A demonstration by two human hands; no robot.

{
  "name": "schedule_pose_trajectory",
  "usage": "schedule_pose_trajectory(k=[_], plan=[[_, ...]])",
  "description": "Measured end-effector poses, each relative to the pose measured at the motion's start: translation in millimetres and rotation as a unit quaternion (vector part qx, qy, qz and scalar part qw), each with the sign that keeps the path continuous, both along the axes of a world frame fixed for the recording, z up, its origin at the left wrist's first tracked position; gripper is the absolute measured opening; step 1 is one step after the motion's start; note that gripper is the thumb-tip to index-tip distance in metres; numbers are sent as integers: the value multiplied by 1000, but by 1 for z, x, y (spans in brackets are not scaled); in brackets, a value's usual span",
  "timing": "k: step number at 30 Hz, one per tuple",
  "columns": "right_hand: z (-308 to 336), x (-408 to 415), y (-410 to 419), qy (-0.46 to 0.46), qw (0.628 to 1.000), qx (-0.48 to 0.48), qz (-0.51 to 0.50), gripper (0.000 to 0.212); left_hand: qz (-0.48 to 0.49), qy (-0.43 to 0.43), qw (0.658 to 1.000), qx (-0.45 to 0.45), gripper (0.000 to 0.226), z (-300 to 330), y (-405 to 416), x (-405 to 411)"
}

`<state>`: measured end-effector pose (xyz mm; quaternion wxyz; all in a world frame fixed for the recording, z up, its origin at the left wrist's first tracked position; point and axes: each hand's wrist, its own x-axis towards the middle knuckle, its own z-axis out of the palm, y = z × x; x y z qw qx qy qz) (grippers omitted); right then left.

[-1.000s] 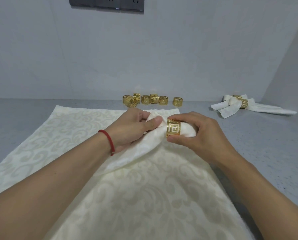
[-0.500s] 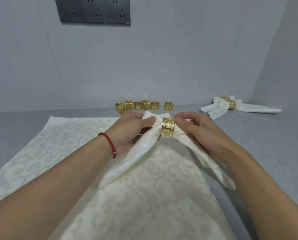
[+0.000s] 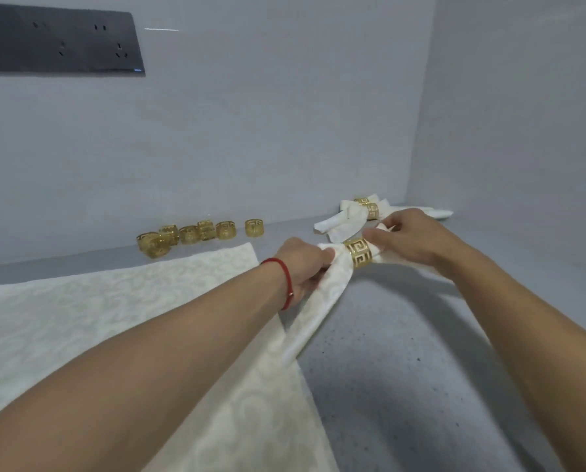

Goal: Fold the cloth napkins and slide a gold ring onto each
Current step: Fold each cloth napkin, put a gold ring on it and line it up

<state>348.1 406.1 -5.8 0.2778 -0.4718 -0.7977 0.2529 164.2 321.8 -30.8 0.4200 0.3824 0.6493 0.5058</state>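
A folded napkin is held above the grey tabletop, with a gold ring already threaded onto its gathered middle. The left hand is curled round the napkin just left of the ring; a red string bracelet is worn on that wrist. The right hand is pinched on the napkin end at the ring's right side, thumb close against the ring. The napkin's long tail is seen hanging down-left, over the edge of a patterned cloth spread flat on the tabletop.

2 finished napkins, ringed, are laid by the back right corner, just behind the hands. About 6 spare rings are grouped along the back wall, under a dark socket panel.

Step judged: ring fitted, napkin being carried toward the finished pile. Next move would call for setting it down beside the 2 done pieces, both grips released, ring kept centred so the ends are not pulled out. After that, another napkin and a spare ring would be needed.
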Motion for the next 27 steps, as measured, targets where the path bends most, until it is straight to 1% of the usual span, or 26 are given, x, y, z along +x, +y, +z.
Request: schedule_pose_trajectory(k=[1,2,4,5,9,14,17,18,20,23,27], plan=[[-4,8,12,8,1000,-4,-19,38,3,5,1000,5,34,-4,17,11],[-9,13,21,21,999,-5,-31,34,10,22,1000,8,31,-8,31,19],[-21,24,41,39,997,15,-65,24,27,88,996,10,17,-13,58,34],[-29,28,51,44,995,32,-83,22,37,114,993,10,16,-14,71,39],[-60,37,94,74,986,65,-137,23,42,213,976,14,26,-17,115,52],[-73,22,140,48,976,113,-179,27,67,304,950,37,19,-26,165,47],[-80,10,163,2,965,176,-197,38,96,303,947,43,17,-29,194,41],[-81,8,167,-10,959,195,-204,39,103,303,946,46,16,-28,202,39],[-84,8,173,-26,951,220,-215,35,109,308,944,49,16,-28,220,36],[-86,9,175,-49,949,236,-205,33,129,319,938,49,20,-28,242,32],[-88,8,179,-71,953,225,-189,32,153,324,933,41,29,-28,259,28]])
